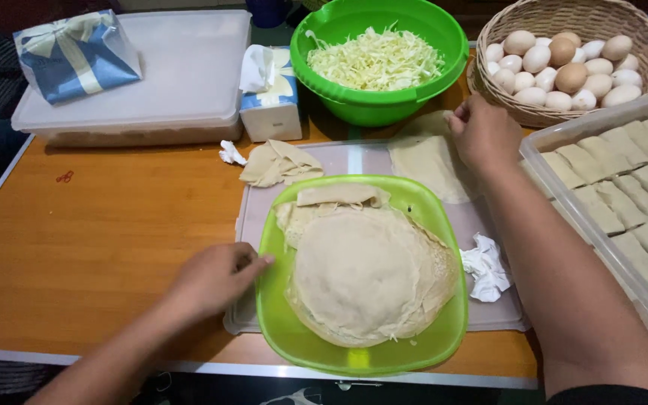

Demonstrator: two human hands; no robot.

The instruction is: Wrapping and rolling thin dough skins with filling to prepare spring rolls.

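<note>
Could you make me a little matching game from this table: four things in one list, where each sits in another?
1. shredded cabbage
2. eggs
3. stack of thin wrappers
4. folded rolls

a. wicker basket
b. clear tray at the right
c. round green bowl
d. square green plate

Pairs: 1-c, 2-a, 3-d, 4-b

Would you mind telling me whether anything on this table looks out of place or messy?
A few small things: a crumpled tissue lies on the mat beside the green plate, a torn scrap lies near the tissue box, and folded, torn wrappers sit apart from the stack.
</note>
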